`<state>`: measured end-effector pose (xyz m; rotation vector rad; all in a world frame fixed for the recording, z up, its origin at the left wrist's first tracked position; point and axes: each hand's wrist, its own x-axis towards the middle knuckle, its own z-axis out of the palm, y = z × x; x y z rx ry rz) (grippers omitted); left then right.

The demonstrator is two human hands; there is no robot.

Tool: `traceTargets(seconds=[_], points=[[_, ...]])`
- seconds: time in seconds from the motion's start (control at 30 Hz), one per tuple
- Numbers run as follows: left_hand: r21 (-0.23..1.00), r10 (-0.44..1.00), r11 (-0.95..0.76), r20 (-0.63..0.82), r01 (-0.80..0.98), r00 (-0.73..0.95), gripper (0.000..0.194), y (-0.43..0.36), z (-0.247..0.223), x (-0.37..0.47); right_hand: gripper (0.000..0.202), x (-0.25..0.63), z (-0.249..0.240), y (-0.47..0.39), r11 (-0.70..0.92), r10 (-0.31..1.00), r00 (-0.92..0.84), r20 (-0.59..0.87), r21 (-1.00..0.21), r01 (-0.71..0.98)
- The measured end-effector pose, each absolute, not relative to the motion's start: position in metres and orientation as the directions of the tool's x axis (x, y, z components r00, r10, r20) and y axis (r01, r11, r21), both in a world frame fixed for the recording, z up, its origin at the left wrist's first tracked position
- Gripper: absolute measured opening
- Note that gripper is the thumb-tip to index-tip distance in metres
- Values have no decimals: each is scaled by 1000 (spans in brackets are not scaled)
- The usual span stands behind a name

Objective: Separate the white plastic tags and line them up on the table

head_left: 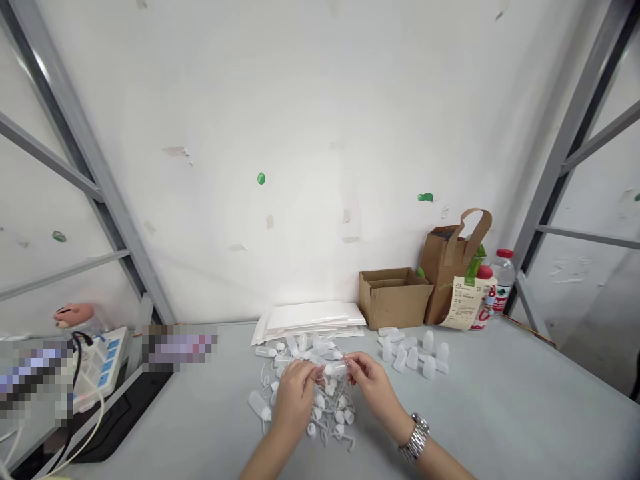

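Between my two hands is a small translucent white bottle [336, 369], lying sideways over a pile of similar pieces. My left hand [299, 390] pinches its left end, where the cap is. At its right end the fingertips of my right hand [367, 378] are closed on it. Below and around my hands spreads a pile of white caps with cords [320, 413] and small bottles. One more bottle [259, 404] lies left of my left wrist. A separate group of translucent bottles [413, 357] lies to the right, beyond my right hand.
White flat packets [310, 317] lie against the wall. An open cardboard box [397, 303], a brown paper bag [440, 280] and a red-capped bottle [503, 277] stand at back right. At left are a power strip [107, 363] and a black panel [125, 413].
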<state>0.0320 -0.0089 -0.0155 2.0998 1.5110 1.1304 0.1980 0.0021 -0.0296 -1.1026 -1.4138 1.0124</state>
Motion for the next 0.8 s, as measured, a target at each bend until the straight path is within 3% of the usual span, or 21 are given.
traceTargets(seconds=[0.37,0.8], points=[[859,956,-204,278,470,-92,41,-6,-18,33,30,187,-22,-17,256,967,-68,247,-946,200],[832,929,-219,338,509,-153,40,-4,-25,30,36,186,-26,-17,212,977,-20,212,-957,197]])
